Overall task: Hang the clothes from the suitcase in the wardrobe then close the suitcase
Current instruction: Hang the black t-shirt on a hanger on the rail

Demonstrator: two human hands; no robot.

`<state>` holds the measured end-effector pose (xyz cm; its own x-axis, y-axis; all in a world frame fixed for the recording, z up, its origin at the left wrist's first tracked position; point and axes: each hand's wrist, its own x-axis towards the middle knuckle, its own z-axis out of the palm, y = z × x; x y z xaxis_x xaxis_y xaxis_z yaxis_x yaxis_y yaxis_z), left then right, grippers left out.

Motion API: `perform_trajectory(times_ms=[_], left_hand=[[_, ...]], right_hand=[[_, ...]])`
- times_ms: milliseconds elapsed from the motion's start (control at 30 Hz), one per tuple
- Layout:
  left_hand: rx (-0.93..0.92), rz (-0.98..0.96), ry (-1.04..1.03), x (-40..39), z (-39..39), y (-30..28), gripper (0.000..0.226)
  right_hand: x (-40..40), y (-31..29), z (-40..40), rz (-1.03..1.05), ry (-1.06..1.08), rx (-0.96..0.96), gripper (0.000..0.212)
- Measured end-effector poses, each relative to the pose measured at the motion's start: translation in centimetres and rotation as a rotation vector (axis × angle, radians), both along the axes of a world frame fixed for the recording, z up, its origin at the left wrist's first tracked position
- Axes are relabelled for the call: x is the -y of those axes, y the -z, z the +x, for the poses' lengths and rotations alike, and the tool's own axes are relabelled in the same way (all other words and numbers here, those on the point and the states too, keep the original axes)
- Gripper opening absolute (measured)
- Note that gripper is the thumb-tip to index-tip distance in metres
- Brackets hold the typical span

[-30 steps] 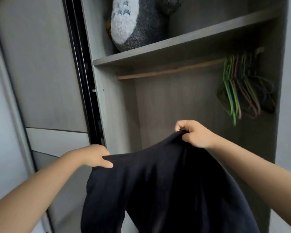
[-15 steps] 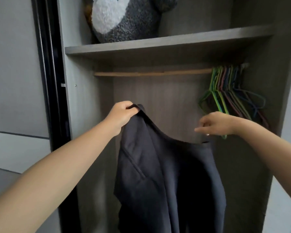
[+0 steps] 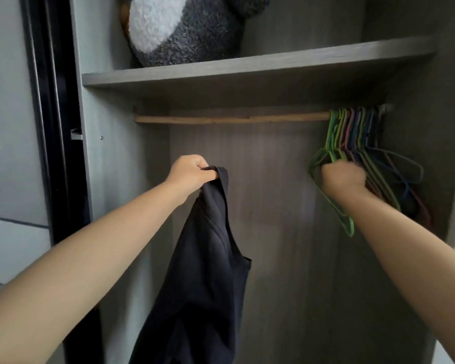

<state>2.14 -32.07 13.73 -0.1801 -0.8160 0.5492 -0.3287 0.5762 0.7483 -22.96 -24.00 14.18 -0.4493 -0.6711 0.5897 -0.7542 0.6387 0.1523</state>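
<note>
The wardrobe is standing open ahead of both hands, its shelf running above them and carrying a grey and white plush toy above the left hand. A sliding door panel is sitting to the left of the left hand. The dark garment is hanging straight down from the left hand, which is gripping its top edge in a closed fist in front of the wardrobe back wall, below the wooden rail. The bunch of coloured hangers is hanging at the rail's right end, directly above and behind the right hand. The right hand is curling its fingers round the green hanger at the front of that bunch; motion blur is hiding the exact finger positions. The two hands are working well apart.
</note>
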Motion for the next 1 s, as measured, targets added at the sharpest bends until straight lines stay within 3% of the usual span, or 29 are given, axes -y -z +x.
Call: perform_trajectory(times_ms=[333, 400, 467, 567, 633, 833, 1000], left_hand=[[-0.042, 0.068, -0.104, 2.8, 1.4, 1.5, 0.032], [-0.054, 0.109, -0.124, 3.0, 1.5, 1.9, 0.034], [-0.065, 0.13, -0.134, 3.1, 1.5, 2.1, 0.035], [-0.081, 0.13, -0.138, 2.9, 1.3, 2.1, 0.034], [-0.076, 0.121, -0.136, 2.6, 1.2, 2.0, 0.033], [0.019, 0.1, -0.167, 3.2, 1.8, 2.7, 0.035], [0.051, 0.084, -0.19, 3.6, 1.9, 2.9, 0.032]], right_hand=[[3.5, 1.6, -1.9, -0.062, 0.024, 0.209, 0.038], [3.9, 2.2, -2.0, -0.096, -0.011, 0.341, 0.041], [4.4, 2.3, -2.2, -0.232, -0.102, 0.595, 0.044], [5.2, 1.7, -1.8, -0.581, -0.381, 1.146, 0.017], [5.9, 1.2, -1.9, -0.722, -0.529, 1.383, 0.034], [5.7, -0.1, -0.2, -0.835, -0.79, 1.548, 0.034], [4.6, 2.4, 1.4, -0.73, -0.848, 1.66, 0.038]])
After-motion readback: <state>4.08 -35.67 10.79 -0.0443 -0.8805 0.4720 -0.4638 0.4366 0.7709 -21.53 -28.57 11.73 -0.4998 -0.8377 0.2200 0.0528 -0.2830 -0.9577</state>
